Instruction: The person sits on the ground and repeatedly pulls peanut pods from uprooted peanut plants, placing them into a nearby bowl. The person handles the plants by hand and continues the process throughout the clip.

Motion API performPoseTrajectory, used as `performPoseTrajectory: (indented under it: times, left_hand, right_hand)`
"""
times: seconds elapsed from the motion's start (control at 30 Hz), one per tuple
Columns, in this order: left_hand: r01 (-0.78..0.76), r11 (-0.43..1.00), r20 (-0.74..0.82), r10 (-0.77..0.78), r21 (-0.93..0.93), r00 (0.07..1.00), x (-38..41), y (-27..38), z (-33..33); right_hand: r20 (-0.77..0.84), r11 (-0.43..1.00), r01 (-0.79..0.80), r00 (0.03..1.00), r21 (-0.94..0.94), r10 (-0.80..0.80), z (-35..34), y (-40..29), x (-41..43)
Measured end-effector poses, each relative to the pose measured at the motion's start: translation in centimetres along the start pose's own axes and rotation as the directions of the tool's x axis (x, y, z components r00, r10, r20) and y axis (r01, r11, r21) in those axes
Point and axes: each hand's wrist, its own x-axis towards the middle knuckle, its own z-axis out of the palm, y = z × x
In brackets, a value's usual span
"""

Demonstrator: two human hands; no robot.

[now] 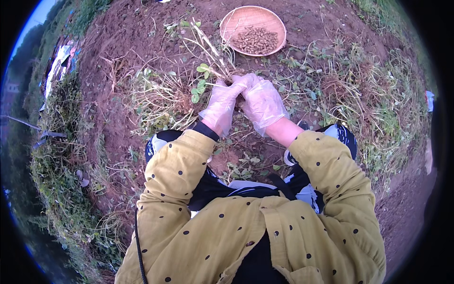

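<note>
Both hands wear thin clear plastic gloves and meet in front of my knees. My left hand (222,100) grips a bunch of uprooted peanut plants (214,53) near the root end, its bare stems pointing away from me and a few green leaves hanging at the left. Against the same root end, my right hand (263,98) is curled beside the left one. Its fingertips are hidden, so I cannot see whether a pod is between them. Just beyond the hands, a round woven bamboo basket (236,26) holds a heap of peanuts in the shell (257,40).
Pulled peanut plants (166,97) lie on the brown soil (117,35) at the left. More plants (361,92) are spread on the right. A strip of green vines (60,170) runs along the far left, with a white sheet (56,69) near it.
</note>
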Motion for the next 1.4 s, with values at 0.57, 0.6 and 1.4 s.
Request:
performPoseTrajectory:
  times: [0.57,0.6,1.4]
  left_hand:
    - [0.186,0.964,-0.057,-0.199,-0.189,0.978,0.7,1.6,-4.5]
    - [0.163,0.974,-0.052,-0.174,-0.159,0.983,0.4,1.7,-4.1]
    - [0.256,0.887,0.144,-0.217,-0.383,0.966,-1.1,2.6,-3.5]
  right_hand:
    - [0.232,0.438,-0.504,0.811,0.745,0.538,-3.9,2.9,0.8]
    - [0.253,0.443,-0.500,0.825,0.744,0.506,-4.0,2.7,1.1]
    - [0.221,-0.267,-0.105,0.863,0.958,0.454,-5.2,4.3,0.7]
